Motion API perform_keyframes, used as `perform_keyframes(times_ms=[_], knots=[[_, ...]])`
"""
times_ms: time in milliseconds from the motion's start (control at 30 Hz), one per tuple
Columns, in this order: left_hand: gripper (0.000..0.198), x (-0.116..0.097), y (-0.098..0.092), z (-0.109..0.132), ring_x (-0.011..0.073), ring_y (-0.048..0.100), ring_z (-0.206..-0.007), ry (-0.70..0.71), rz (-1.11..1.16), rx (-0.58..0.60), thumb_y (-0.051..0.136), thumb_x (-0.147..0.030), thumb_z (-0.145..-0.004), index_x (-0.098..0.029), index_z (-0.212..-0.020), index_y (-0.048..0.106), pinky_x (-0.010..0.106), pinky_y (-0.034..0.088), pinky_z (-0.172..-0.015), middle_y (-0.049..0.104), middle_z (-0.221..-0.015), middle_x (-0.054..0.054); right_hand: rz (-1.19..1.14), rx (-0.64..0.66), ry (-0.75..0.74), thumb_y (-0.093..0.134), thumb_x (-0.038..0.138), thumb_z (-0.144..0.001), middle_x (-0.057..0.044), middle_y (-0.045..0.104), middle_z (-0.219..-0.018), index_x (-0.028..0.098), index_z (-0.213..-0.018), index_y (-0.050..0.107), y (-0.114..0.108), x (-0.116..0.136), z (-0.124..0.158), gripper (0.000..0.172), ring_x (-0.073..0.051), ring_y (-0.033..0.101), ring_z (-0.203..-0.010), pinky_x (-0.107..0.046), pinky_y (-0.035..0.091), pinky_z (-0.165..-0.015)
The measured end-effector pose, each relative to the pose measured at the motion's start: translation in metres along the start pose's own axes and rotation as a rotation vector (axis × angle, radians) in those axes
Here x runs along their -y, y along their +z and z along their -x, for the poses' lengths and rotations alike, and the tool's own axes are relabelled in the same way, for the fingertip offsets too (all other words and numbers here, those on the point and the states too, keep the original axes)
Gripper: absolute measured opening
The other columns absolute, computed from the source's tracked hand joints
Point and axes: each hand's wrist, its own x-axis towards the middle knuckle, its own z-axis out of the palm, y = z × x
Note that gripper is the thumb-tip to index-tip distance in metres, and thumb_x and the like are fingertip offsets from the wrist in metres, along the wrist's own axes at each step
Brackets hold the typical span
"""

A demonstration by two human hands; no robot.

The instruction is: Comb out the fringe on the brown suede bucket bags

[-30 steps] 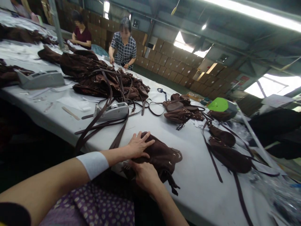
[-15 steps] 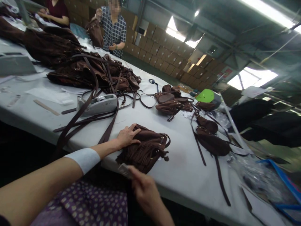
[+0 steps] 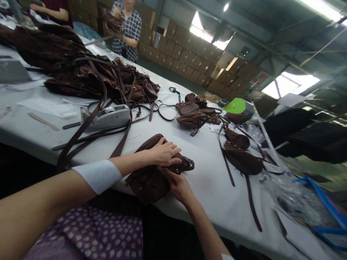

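Note:
A dark brown fringed drawstring bag (image 3: 149,184) lies at the near edge of the white-covered table. Stretched across its upper side is my left hand (image 3: 166,153), fingers extended and pressing on the fabric near the metal eyelets. My right hand (image 3: 179,186) is against the bag's lower right side, just below the left one. Its fingers are curled and their tips are hidden by the bag, so whatever they hold does not show. A pale band (image 3: 97,175) wraps my left forearm.
Brown bags (image 3: 89,77) with straps are heaped at the left behind a grey tape dispenser (image 3: 108,117). More bags (image 3: 193,112) lie farther back, others (image 3: 241,157) at the right beside clear plastic (image 3: 292,202). A person in a checked shirt (image 3: 132,30) handles a bag across the table.
My left hand has slid right across the bag. My right hand, which held a small pale flat tool below the bag, has moved up against its side. The co-worker's bag has been raised.

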Motion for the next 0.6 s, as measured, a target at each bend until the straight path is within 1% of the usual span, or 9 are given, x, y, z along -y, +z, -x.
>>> perform_keyframes(times_ms=[67, 100, 167, 200, 267, 333, 467, 533, 600], knots=[[0.056, -0.001, 0.024, -0.004, 0.0303, 0.04, -0.125, -0.018, 0.075, 0.086, 0.036, -0.057, -0.092, -0.025, -0.137, 0.041, 0.059, 0.011, -0.107, 0.051, -0.135, 0.012, -0.198, 0.029, -0.061, 0.043, 0.016, -0.09, -0.004, 0.069, -0.112, 0.025, -0.124, 0.061, 0.002, -0.008, 0.009, 0.04, -0.021, 0.064, -0.098, -0.03, 0.049, -0.084], [0.06, 0.001, 0.036, -0.003, 0.0314, 0.038, -0.127, -0.044, 0.092, 0.11, 0.034, -0.059, -0.091, -0.026, -0.141, 0.036, 0.06, 0.01, -0.106, 0.047, -0.139, 0.012, -0.273, 0.044, -0.068, 0.044, 0.019, -0.09, -0.003, 0.07, -0.108, 0.025, -0.123, 0.063, 0.004, -0.01, 0.015, 0.039, -0.021, 0.065, -0.094, -0.03, 0.05, -0.083], [0.064, 0.007, 0.053, 0.0, 0.0334, 0.034, -0.129, -0.104, 0.101, 0.115, 0.028, -0.064, -0.09, -0.027, -0.144, 0.032, 0.06, 0.01, -0.106, 0.042, -0.143, 0.012, -0.386, 0.076, -0.023, 0.044, 0.024, -0.09, -0.001, 0.072, -0.091, 0.024, -0.123, 0.063, 0.01, -0.013, 0.028, 0.038, -0.017, 0.066, -0.073, -0.028, 0.053, -0.07], [0.066, 0.01, 0.059, 0.002, 0.0339, 0.034, -0.129, -0.125, 0.096, 0.106, 0.027, -0.065, -0.09, -0.028, -0.144, 0.031, 0.06, 0.011, -0.106, 0.042, -0.143, 0.012, -0.433, 0.096, 0.014, 0.044, 0.026, -0.09, 0.0, 0.071, -0.08, 0.024, -0.124, 0.062, 0.014, -0.012, 0.034, 0.038, -0.015, 0.062, -0.06, -0.027, 0.052, -0.062], [0.068, 0.014, 0.065, 0.004, 0.0337, 0.034, -0.129, -0.142, 0.074, 0.082, 0.026, -0.069, -0.088, -0.029, -0.143, 0.033, 0.058, 0.01, -0.107, 0.044, -0.141, 0.011, -0.509, 0.128, 0.064, 0.043, 0.029, -0.091, 0.002, 0.065, -0.064, 0.024, -0.127, 0.06, 0.022, -0.006, 0.044, 0.04, -0.012, 0.053, -0.045, -0.024, 0.048, -0.05], [0.07, 0.014, 0.066, 0.004, 0.0329, 0.035, -0.129, -0.152, 0.046, 0.06, 0.026, -0.071, -0.086, -0.029, -0.141, 0.036, 0.056, 0.009, -0.108, 0.045, -0.139, 0.011, -0.553, 0.142, 0.057, 0.043, 0.031, -0.092, 0.002, 0.062, -0.059, 0.025, -0.129, 0.058, 0.028, 0.005, 0.051, 0.04, -0.013, 0.051, -0.044, -0.024, 0.046, -0.049], [0.073, 0.011, 0.068, 0.004, 0.0331, 0.034, -0.129, -0.151, 0.015, 0.033, 0.028, -0.072, -0.085, -0.026, -0.14, 0.038, 0.056, 0.01, -0.109, 0.044, -0.139, 0.013, -0.609, 0.207, -0.01, 0.043, 0.036, -0.093, 0.001, 0.061, -0.058, 0.027, -0.129, 0.058, 0.03, 0.026, 0.066, 0.04, -0.014, 0.053, -0.048, -0.024, 0.046, -0.05], [0.072, 0.01, 0.07, 0.004, 0.0337, 0.032, -0.13, -0.138, 0.046, 0.018, 0.031, -0.071, -0.085, -0.024, -0.139, 0.04, 0.056, 0.009, -0.109, 0.044, -0.139, 0.014, -0.672, 0.229, 0.017, 0.043, 0.04, -0.094, 0.002, 0.057, -0.054, 0.026, -0.13, 0.057, 0.032, 0.032, 0.078, 0.041, -0.013, 0.05, -0.045, -0.022, 0.043, -0.045], [0.07, 0.01, 0.072, 0.005, 0.0347, 0.032, -0.131, -0.123, 0.102, 0.005, 0.037, -0.069, -0.085, -0.023, -0.137, 0.042, 0.057, 0.007, -0.109, 0.044, -0.139, 0.015, -0.762, 0.223, 0.099, 0.044, 0.045, -0.093, 0.003, 0.053, -0.049, 0.023, -0.132, 0.055, 0.035, 0.035, 0.089, 0.046, -0.011, 0.046, -0.039, -0.021, 0.04, -0.039]])
